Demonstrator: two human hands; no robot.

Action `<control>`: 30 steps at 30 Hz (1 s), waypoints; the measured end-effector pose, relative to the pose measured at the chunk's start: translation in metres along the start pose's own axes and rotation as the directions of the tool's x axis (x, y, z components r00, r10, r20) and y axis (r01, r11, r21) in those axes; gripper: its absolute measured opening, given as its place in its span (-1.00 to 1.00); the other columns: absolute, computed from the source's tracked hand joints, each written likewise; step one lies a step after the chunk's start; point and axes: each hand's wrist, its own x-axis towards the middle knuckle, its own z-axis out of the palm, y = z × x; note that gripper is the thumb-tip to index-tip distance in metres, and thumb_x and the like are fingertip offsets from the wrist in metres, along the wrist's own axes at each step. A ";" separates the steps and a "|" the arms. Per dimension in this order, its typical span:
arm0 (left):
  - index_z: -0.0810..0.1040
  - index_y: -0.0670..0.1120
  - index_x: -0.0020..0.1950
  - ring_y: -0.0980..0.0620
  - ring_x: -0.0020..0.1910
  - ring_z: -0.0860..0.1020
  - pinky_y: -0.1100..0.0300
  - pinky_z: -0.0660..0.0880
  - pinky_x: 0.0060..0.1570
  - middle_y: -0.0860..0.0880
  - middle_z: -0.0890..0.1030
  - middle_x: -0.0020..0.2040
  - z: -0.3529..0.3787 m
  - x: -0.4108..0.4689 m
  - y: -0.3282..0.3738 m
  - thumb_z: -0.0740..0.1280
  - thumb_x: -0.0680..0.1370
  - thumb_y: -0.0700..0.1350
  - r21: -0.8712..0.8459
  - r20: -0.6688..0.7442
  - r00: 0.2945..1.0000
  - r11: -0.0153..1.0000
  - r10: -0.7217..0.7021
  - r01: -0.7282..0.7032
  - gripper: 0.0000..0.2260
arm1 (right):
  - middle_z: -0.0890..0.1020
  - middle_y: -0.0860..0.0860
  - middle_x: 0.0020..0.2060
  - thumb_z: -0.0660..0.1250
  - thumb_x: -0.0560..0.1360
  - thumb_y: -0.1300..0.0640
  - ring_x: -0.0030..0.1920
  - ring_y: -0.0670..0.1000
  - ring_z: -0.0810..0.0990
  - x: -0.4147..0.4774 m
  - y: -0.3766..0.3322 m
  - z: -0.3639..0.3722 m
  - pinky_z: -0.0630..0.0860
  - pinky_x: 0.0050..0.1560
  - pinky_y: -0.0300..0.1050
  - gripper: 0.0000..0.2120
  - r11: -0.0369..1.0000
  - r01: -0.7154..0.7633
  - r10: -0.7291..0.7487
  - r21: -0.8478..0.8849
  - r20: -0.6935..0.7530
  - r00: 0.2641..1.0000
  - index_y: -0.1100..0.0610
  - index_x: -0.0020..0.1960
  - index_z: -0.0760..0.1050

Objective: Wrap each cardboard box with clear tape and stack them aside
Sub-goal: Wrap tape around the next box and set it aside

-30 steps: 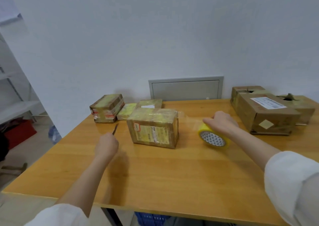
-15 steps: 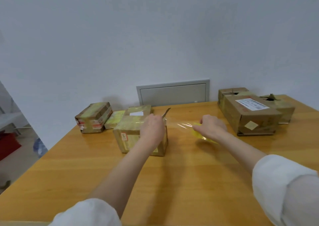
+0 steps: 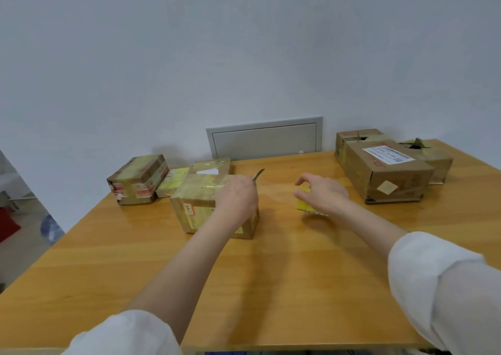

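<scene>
Box (image 3: 214, 205) sits mid table (image 3: 271, 287), already glossy w/ tape: stiff, prob. light, slick faces, so best held by edges/corners. Clear strand (image 3: 275, 190) off its right top edge looks thin, sticky, apt to fold. Left hand (image 3: 238, 197) grips cutter (image 3: 259, 174) over that edge; right hand (image 3: 322, 194) clamps yellow roll (image 3: 305, 205) near the box. Vs 1 s ago, left hand has crossed from box's left side to the strand.

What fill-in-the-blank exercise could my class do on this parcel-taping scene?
1. The right hand grips a ___ tape roll.
2. The left hand holds a blade over the middle cardboard box on the ___ table.
3. The white shipping label is on the large box at the table's ___ side.
Missing words: yellow, wooden, right.
</scene>
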 end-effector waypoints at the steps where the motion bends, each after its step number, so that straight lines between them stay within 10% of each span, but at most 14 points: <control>1: 0.52 -0.18 0.04 -0.04 -0.22 0.50 0.15 0.48 -0.28 -0.05 0.44 -0.22 -0.001 0.000 0.000 0.12 0.65 -0.14 -0.024 0.005 1.000 1.000 -0.006 0.006 -0.79 | 0.55 -0.01 0.25 0.18 0.58 -0.16 0.22 0.09 0.51 -0.002 -0.001 0.001 0.44 0.02 -0.06 -0.69 1.000 0.011 -0.011 -0.003 -0.002 1.000 -0.13 0.29 0.41; 10: 0.48 -0.13 -0.10 -0.09 -0.19 0.51 0.06 0.48 -0.24 -0.07 0.53 -0.18 0.004 -0.025 -0.012 0.11 0.61 -0.18 -0.139 -0.200 0.978 0.986 0.060 -0.089 -0.81 | 0.56 -0.04 0.26 0.21 0.60 -0.09 0.25 0.08 0.51 -0.008 -0.013 0.019 0.43 0.09 -0.06 -0.69 0.999 0.009 -0.011 -0.038 -0.056 0.998 -0.14 0.33 0.42; 30: 0.47 -0.12 -0.16 -0.06 -0.40 0.58 0.01 0.56 -0.32 -0.04 0.56 -0.31 0.032 -0.047 -0.004 0.13 0.58 -0.11 -0.160 -0.155 0.979 0.975 0.132 -0.157 -0.80 | 0.62 0.00 0.05 0.12 0.62 -0.13 0.03 0.15 0.56 -0.003 -0.012 0.037 0.35 -0.17 -0.10 -0.80 1.000 -0.006 0.006 0.000 -0.170 0.985 -0.07 0.13 0.41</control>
